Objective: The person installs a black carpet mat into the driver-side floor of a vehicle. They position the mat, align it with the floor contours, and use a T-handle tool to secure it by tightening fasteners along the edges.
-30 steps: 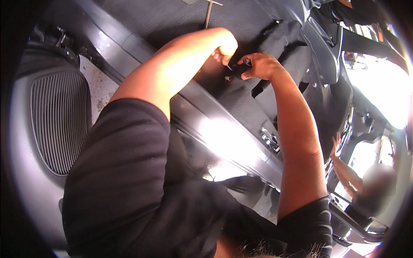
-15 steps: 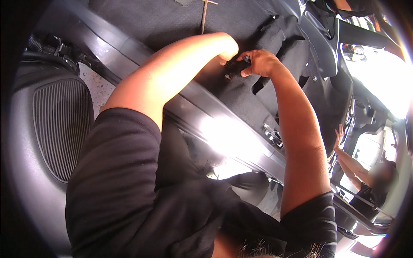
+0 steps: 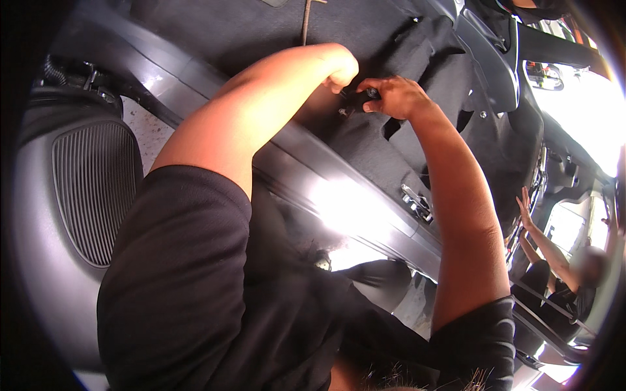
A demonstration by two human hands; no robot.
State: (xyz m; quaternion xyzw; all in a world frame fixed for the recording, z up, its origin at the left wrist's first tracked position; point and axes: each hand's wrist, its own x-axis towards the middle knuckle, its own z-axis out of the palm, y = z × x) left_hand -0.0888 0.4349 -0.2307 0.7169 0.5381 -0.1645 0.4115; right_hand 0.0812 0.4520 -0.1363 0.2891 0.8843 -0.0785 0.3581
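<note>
My left hand (image 3: 340, 68) is bent down at the wrist over the black carpet lining (image 3: 365, 140) of a car's floor. Its fingers are curled, and whatever they hold is hidden. Just to the right, my right hand (image 3: 401, 98) has thumb and forefinger closed round a small black part (image 3: 372, 93) with a rounded end. Dark material lies between the two hands, too dim to make out. A small shiny metal piece (image 3: 343, 112) shows on the lining just below them.
The grey door sill (image 3: 293, 153) runs diagonally under my forearms. At left stands a door panel with a ribbed grille (image 3: 98, 192). A thin T-shaped rod (image 3: 306, 23) lies beyond my left hand. A metal bracket (image 3: 416, 203) sits near my right forearm. At far right, another person (image 3: 554, 254) raises their arms.
My right forefinger and thumb have drawn closer round the black part. Both hands stay in nearly the same place. The other person's arms have shifted.
</note>
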